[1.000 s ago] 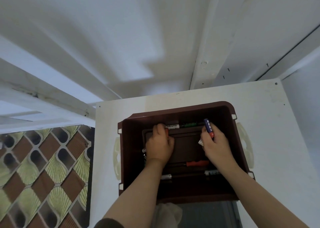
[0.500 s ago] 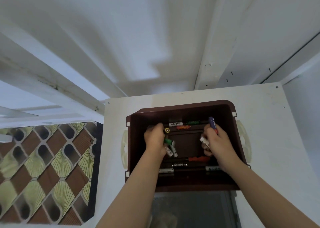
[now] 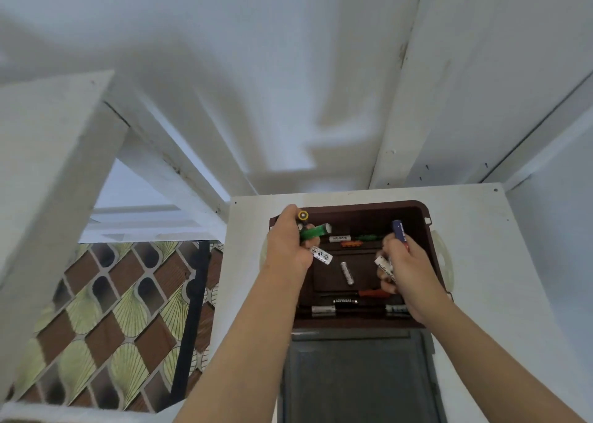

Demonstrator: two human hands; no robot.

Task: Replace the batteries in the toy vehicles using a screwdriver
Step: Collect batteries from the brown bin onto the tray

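Battery-gathering is your step: left hand (image 3: 287, 252) grips a green battery (image 3: 316, 231), right hand (image 3: 407, 268) pinches a blue battery (image 3: 399, 231); next you likely need the red-handled screwdriver (image 3: 373, 293).

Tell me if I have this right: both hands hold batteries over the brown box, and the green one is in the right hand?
Not quite: the head view shows the green battery in the left hand; the right hand holds a blue battery. Both are over the brown box.

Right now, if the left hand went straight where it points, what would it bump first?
Likely the far rim of the brown box, by the left hand; depth is unclear, it might pass over.
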